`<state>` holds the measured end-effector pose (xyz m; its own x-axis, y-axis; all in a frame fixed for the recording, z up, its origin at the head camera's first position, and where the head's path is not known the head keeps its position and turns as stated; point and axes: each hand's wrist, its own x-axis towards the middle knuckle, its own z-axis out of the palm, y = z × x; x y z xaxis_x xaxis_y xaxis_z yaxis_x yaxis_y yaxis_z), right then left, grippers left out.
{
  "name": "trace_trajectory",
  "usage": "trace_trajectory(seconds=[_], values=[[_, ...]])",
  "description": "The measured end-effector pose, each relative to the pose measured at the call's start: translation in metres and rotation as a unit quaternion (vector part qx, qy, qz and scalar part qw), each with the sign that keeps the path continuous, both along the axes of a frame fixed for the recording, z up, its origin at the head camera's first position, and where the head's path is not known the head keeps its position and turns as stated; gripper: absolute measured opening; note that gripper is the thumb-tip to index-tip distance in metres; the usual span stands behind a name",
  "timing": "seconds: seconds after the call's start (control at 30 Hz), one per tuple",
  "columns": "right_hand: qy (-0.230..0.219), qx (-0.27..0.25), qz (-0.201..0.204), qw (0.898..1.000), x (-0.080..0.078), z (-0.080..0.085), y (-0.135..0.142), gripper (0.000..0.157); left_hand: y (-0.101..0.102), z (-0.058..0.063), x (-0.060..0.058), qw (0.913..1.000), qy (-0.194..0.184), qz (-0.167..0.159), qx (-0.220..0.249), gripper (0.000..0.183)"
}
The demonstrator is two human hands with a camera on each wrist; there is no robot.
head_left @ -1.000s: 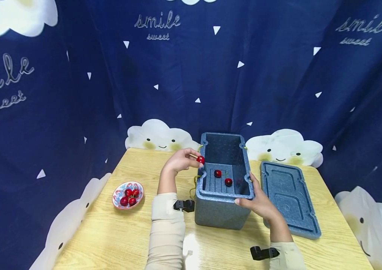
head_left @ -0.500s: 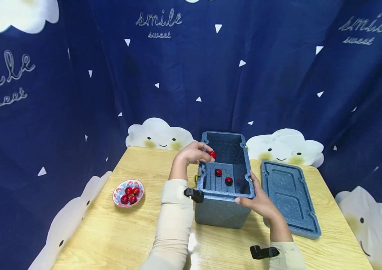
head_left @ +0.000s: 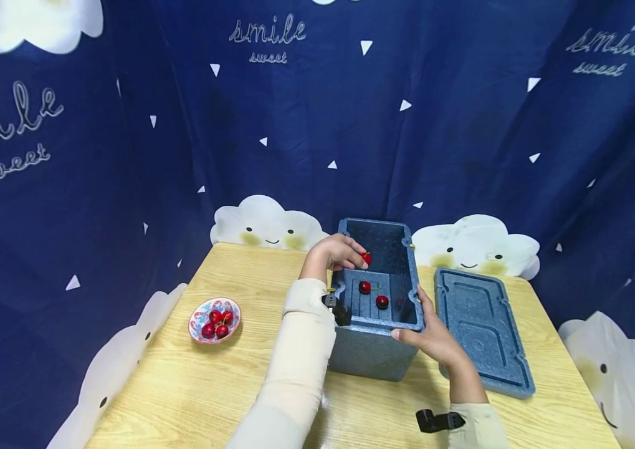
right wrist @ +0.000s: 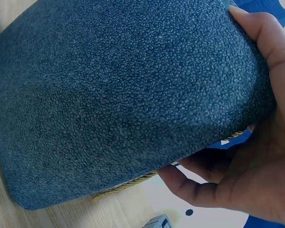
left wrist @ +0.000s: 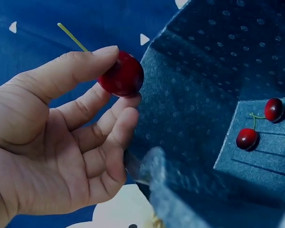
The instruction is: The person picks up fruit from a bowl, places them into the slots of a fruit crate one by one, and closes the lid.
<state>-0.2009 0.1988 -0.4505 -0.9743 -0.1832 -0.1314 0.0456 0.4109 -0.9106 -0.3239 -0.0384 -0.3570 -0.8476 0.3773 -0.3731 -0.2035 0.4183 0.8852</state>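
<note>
My left hand [head_left: 338, 251] is over the left side of a blue-grey foam box [head_left: 373, 349]. Between its thumb and fingers it pinches a red cherry [left wrist: 123, 76] whose green stem sticks up behind the thumb. Two more cherries lie on the box floor, a left one [head_left: 364, 287] and a right one [head_left: 382, 302], their stems meeting in the left wrist view. My right hand [head_left: 432, 333] grips the box's near right corner, thumb on the near face and fingers along the right side; in the right wrist view the fingers are partly hidden under the edge.
A patterned dish [head_left: 196, 310] with several cherries stands on the left of the wooden table [head_left: 182, 393]. The box's lid [head_left: 482, 330] lies to the right of the box. Yellow cord [right wrist: 128, 184] runs along the box's side. A dark blue curtain [head_left: 295, 125] hangs behind.
My left hand has moved right with the cherry, from beside the box's left rim to over its inside. My right hand stays on the corner.
</note>
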Motion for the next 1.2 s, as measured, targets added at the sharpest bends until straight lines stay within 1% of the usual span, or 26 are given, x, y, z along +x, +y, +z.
trace_trajectory(seconds=[0.13,0.23,0.37,0.47,0.7,0.8,0.93,1.03,1.1,1.2], values=[[-0.002,0.004,0.0,1.0,0.0,0.001,0.0,0.113,0.006,0.003,-0.003,0.9998,0.009,0.01,-0.015,0.033],[0.002,0.002,-0.001,1.0,0.0,0.0,-0.001,0.113,0.009,0.004,-0.004,0.9992,0.022,0.005,-0.033,0.034],[0.004,0.003,-0.002,1.0,0.0,0.0,-0.001,0.113,0.012,0.002,-0.005,0.9982,0.025,-0.002,-0.054,0.033],[0.004,0.013,-0.003,1.0,0.001,0.0,-0.001,0.114,0.013,0.0,-0.006,0.9978,0.024,0.002,-0.062,0.033],[0.011,0.007,-0.003,1.0,0.001,0.002,-0.001,0.113,0.015,-0.001,-0.004,0.9973,0.041,0.016,-0.058,0.034],[0.013,0.007,-0.004,1.0,0.001,0.003,-0.001,0.113,0.014,0.001,-0.002,0.9969,0.048,0.012,-0.061,0.035],[0.01,0.014,-0.004,1.0,0.003,0.002,-0.001,0.114,0.011,0.001,0.0,0.9983,0.042,0.004,-0.041,0.036],[0.008,0.019,-0.003,1.0,0.004,0.001,-0.001,0.114,0.007,0.001,0.002,0.999,0.042,-0.001,-0.015,0.035],[0.008,0.016,-0.003,1.0,0.005,0.001,-0.001,0.113,0.003,0.0,0.005,0.9982,0.058,-0.001,-0.01,0.033],[0.006,0.011,-0.005,1.0,0.005,0.0,-0.001,0.113,-0.002,0.001,0.013,0.9958,0.091,0.001,-0.008,0.032]])
